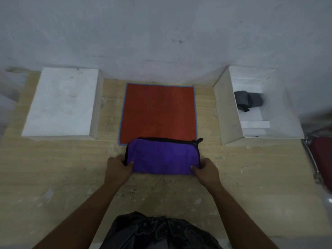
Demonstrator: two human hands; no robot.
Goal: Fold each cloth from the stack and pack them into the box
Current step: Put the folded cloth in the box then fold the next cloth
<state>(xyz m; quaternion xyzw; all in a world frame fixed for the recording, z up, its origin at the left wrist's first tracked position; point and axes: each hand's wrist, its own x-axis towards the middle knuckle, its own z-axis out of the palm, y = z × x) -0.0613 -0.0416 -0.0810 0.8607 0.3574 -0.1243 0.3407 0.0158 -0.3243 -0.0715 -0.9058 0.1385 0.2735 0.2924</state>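
A purple cloth (pixel 162 156) with black trim lies folded into a wide band on the wooden table, its far edge overlapping the near edge of a flat red cloth (pixel 159 112) with blue trim. My left hand (pixel 117 169) pinches the purple cloth's near left corner. My right hand (pixel 206 170) pinches its near right corner. An open white box (pixel 228 112) stands at the right, and a folded grey cloth (pixel 248 100) lies inside it.
A white box lid (pixel 61 103) lies upside up at the left of the table (pixel 53 177). A grey wall rises right behind the table. A chair with a red seat and metal frame (pixel 321 159) is at the far right edge.
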